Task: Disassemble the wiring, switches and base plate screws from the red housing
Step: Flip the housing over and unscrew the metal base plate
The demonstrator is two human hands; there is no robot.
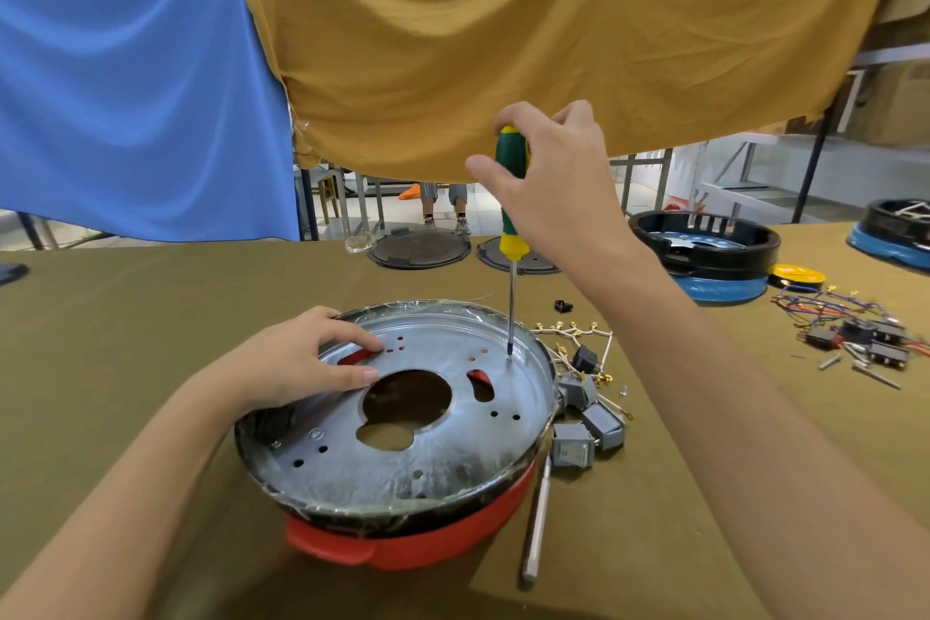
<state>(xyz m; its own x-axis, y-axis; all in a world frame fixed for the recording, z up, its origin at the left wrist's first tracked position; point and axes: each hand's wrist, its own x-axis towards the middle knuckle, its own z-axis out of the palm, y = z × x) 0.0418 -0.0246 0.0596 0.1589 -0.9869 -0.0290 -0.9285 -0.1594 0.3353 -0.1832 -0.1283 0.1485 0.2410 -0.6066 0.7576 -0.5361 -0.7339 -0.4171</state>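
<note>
A person works at a tabletop (151,317) covered in olive-brown cloth, seen from above through a head camera. In the near centre sits the red housing (402,546), round and shallow, with a silver metal base plate (443,448) set inside its black rim. The plate has a large keyhole-shaped opening in the middle and several small holes.

The left hand (297,360) rests on the plate's far left side, fingers laid fairly straight across the metal, its grip relaxed and holding nothing. The right hand (551,176) is raised above the plate, its grip closed around the green and yellow handle of a screwdriver (512,217). The tool stands nearly upright, its tip touching the plate near the far right edge.

Just beside the housing on the right lie grey switches (586,428) and white wiring (573,332) with small brass terminals. A metal rod (536,524) lies along the housing's near right side.

Further right is a separate pile of coloured wires and switches (855,332). Behind it stand a black and blue housing (714,257) and a yellow disc (797,274). Blue cloth (131,91) and mustard cloth (553,30) hang across the background.
</note>
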